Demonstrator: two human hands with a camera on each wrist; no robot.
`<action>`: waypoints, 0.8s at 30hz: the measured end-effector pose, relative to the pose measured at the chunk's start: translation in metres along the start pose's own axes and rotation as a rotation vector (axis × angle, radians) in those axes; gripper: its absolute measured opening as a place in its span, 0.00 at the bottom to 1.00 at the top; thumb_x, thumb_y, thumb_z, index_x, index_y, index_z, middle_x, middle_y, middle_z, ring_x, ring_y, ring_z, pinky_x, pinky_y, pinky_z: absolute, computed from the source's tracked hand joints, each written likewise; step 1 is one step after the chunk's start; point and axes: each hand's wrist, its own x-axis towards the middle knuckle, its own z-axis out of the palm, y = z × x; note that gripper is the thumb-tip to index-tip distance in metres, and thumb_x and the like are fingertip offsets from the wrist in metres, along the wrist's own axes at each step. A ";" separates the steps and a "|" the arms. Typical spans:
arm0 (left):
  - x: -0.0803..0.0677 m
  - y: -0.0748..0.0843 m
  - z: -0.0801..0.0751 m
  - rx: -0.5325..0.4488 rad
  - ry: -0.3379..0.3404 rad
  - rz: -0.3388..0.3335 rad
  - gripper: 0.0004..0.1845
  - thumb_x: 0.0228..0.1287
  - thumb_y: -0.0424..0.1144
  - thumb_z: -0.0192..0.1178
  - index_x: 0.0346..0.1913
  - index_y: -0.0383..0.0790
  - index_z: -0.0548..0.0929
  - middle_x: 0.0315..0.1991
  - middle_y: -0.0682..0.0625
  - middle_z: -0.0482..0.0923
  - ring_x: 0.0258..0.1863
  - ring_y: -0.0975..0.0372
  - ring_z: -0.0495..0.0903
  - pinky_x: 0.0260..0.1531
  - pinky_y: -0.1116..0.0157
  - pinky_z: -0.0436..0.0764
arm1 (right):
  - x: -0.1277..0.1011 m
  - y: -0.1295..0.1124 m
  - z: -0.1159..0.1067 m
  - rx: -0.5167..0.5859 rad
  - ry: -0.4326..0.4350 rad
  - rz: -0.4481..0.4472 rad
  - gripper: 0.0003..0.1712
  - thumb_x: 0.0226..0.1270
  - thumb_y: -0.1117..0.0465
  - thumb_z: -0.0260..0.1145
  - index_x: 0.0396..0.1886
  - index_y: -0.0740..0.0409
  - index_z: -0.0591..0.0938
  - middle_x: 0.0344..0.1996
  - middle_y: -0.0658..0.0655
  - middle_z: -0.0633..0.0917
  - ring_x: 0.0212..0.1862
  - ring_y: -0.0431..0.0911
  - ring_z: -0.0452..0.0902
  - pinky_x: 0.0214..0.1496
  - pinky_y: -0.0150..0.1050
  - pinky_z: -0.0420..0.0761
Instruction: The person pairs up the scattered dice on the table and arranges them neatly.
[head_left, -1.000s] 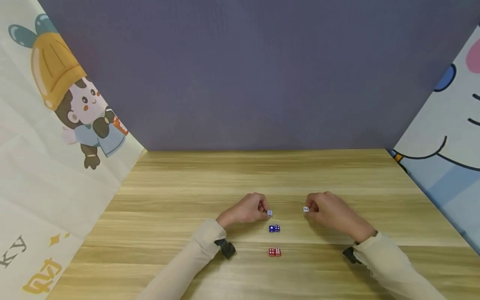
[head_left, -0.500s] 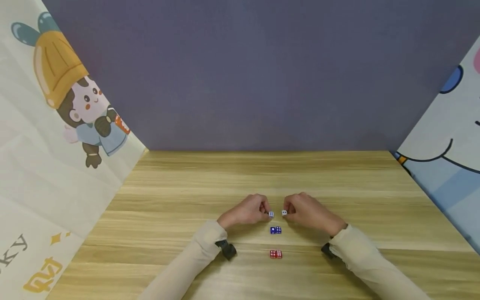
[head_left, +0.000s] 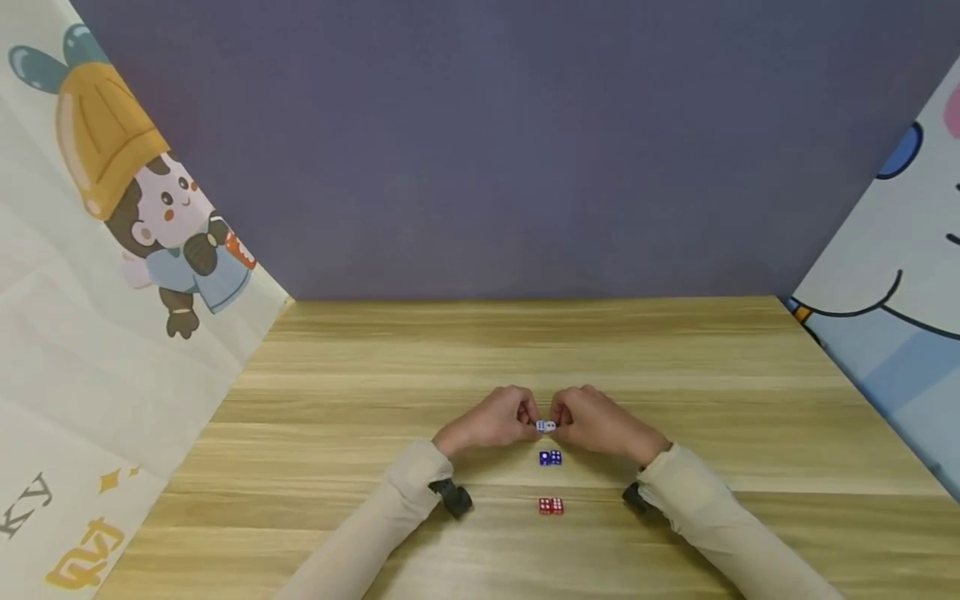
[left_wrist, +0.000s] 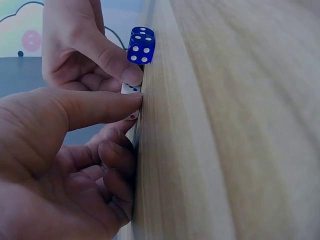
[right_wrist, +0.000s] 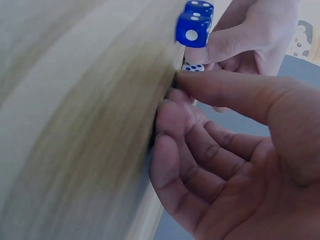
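Two white dice meet side by side on the wooden table [head_left: 360,400]. My left hand [head_left: 497,418] pinches the left white die [head_left: 540,426] between thumb and fingers. Facing it, my right hand [head_left: 600,422] pinches the right white die [head_left: 551,426]. Fingers cover most of both white dice in the wrist views. Just nearer to me lies a pair of blue dice, a left one [head_left: 544,458] and a right one [head_left: 556,457], touching each other. Closer still sits a red pair, a left die [head_left: 544,506] beside a right die [head_left: 557,506].
A dark grey panel [head_left: 480,150] rises behind the table's far edge. Printed cloths hang at both sides, the left cloth [head_left: 45,350] with a cartoon child and the right cloth [head_left: 900,250] with a large cartoon face. Each wrist wears a black strap with a camera.
My right hand has moved left with its white die until that die meets the one in my left hand. The left hand and the coloured dice have stayed in place.
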 end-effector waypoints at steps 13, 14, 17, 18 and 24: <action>-0.002 -0.007 -0.002 -0.011 0.012 -0.003 0.08 0.58 0.30 0.70 0.37 0.38 0.81 0.23 0.54 0.74 0.22 0.67 0.71 0.25 0.72 0.72 | -0.005 0.005 -0.002 0.079 -0.025 0.027 0.10 0.58 0.68 0.72 0.39 0.63 0.82 0.22 0.49 0.79 0.23 0.39 0.71 0.26 0.33 0.74; -0.002 -0.007 -0.003 -0.011 0.013 -0.003 0.08 0.58 0.30 0.70 0.37 0.38 0.81 0.23 0.54 0.75 0.22 0.67 0.71 0.25 0.72 0.73 | -0.007 0.007 -0.002 0.080 -0.020 0.027 0.11 0.58 0.68 0.72 0.40 0.64 0.82 0.22 0.49 0.79 0.23 0.39 0.71 0.27 0.33 0.74; -0.004 -0.010 -0.003 -0.007 0.012 0.001 0.10 0.57 0.30 0.70 0.39 0.37 0.80 0.24 0.53 0.75 0.23 0.67 0.71 0.27 0.71 0.74 | -0.016 0.013 -0.004 0.068 -0.005 0.042 0.13 0.58 0.67 0.72 0.43 0.65 0.81 0.21 0.47 0.78 0.23 0.38 0.70 0.27 0.33 0.74; -0.006 -0.011 -0.003 -0.008 0.009 0.003 0.11 0.58 0.29 0.70 0.41 0.37 0.80 0.25 0.53 0.75 0.24 0.67 0.71 0.28 0.71 0.74 | -0.020 0.015 -0.004 0.063 -0.004 0.045 0.14 0.58 0.67 0.72 0.43 0.65 0.81 0.21 0.47 0.77 0.23 0.38 0.70 0.27 0.33 0.73; -0.028 -0.022 -0.012 -0.006 -0.015 0.013 0.16 0.58 0.31 0.70 0.47 0.36 0.78 0.29 0.52 0.76 0.28 0.65 0.74 0.32 0.69 0.77 | -0.053 0.031 -0.012 0.063 0.012 0.083 0.14 0.64 0.63 0.68 0.47 0.64 0.81 0.23 0.46 0.78 0.23 0.37 0.70 0.26 0.33 0.72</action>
